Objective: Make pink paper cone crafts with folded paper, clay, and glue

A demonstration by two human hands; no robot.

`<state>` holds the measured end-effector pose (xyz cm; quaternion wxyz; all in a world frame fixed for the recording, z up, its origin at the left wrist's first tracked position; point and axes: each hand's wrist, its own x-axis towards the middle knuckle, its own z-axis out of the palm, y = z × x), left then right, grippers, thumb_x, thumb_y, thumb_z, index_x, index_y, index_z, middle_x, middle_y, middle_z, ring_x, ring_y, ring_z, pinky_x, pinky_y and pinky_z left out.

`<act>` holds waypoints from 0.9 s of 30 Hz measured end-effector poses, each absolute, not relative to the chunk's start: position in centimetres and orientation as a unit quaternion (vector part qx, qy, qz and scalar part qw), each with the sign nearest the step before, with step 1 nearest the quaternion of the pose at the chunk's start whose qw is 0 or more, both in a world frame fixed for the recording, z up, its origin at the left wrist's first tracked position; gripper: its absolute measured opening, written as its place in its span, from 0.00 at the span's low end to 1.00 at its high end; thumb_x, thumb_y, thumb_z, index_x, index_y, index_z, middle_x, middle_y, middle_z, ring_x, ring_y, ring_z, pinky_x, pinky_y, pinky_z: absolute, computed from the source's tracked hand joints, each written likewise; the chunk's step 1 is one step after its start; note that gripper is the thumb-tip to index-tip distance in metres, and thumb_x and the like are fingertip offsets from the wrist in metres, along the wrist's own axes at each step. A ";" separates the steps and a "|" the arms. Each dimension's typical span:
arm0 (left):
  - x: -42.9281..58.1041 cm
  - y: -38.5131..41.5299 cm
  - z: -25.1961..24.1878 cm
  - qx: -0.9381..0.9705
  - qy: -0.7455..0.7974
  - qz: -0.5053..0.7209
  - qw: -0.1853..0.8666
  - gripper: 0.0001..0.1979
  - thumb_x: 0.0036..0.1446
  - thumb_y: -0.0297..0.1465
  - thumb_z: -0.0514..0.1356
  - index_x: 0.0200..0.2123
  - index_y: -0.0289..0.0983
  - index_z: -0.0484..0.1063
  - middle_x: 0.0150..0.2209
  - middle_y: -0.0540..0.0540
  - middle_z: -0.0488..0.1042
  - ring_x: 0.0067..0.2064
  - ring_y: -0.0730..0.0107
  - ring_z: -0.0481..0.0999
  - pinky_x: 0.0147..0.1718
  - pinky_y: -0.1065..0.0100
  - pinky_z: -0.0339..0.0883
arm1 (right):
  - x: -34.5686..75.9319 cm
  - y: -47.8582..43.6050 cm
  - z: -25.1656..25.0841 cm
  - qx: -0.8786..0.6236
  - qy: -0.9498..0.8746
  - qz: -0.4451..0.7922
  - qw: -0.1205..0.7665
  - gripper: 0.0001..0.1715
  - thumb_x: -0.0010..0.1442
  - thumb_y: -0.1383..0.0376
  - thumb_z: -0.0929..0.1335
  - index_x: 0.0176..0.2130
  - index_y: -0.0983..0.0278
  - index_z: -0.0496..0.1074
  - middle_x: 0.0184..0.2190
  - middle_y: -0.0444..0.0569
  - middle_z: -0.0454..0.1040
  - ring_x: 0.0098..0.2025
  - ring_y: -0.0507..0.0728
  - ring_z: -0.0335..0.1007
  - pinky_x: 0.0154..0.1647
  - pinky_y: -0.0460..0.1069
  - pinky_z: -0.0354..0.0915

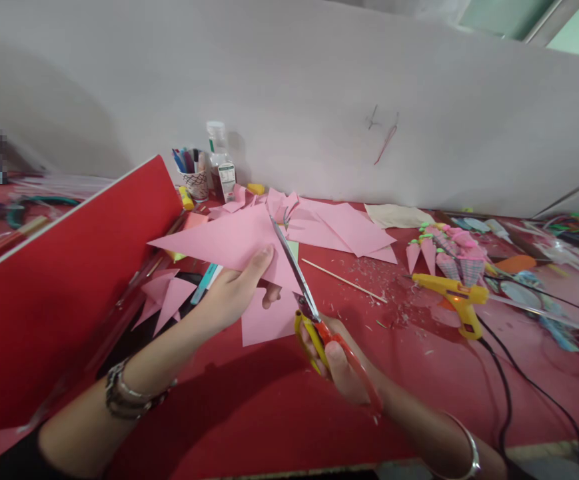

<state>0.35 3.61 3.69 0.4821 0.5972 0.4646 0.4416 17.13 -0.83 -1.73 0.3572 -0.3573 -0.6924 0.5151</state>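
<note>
My left hand pinches a large pointed sheet of pink paper above the red table, thumb on top and fingers beneath. Gripped in my right hand is a pair of scissors with one red and one yellow handle. Its blades point up and away from me, lying along the right edge of the sheet; I cannot tell how far they are parted. Another piece of pink paper lies on the table under my hands. Folded pink pieces rest left of my left wrist.
A yellow glue gun with black cables lies at the right, near small pink cones. Pink sheets, a wooden stick, a pen cup and a bottle are farther back. A red board stands at the left.
</note>
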 end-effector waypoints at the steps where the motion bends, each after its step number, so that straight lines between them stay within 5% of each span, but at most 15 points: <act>1: 0.4 3.6 3.8 0.599 0.462 0.441 0.484 0.24 0.58 0.36 0.43 0.11 0.39 0.58 0.09 0.53 0.60 0.18 0.73 0.68 0.23 0.73 0.64 | 17.1 -0.9 -1.7 -0.357 -0.694 0.514 0.356 0.28 0.52 0.41 0.52 0.25 0.63 0.53 0.19 0.40 0.50 0.19 0.46 0.42 0.15 0.42 0.45; 14: 0.5 3.6 3.2 0.667 0.439 0.416 0.435 0.25 0.58 0.36 0.41 0.11 0.39 0.57 0.12 0.53 0.62 0.20 0.75 0.66 0.31 0.74 0.64 | 17.1 -0.5 -1.7 -0.365 -0.722 0.471 0.352 0.29 0.52 0.41 0.52 0.30 0.63 0.56 0.25 0.44 0.54 0.24 0.49 0.49 0.20 0.44 0.52; 27: 0.9 3.4 3.3 0.679 0.452 0.385 0.432 0.25 0.58 0.37 0.39 0.11 0.39 0.55 0.13 0.53 0.61 0.21 0.75 0.65 0.32 0.76 0.63 | 16.8 -0.9 -1.8 -0.373 -0.690 0.501 0.365 0.27 0.53 0.42 0.52 0.26 0.62 0.53 0.19 0.40 0.49 0.19 0.47 0.42 0.16 0.43 0.45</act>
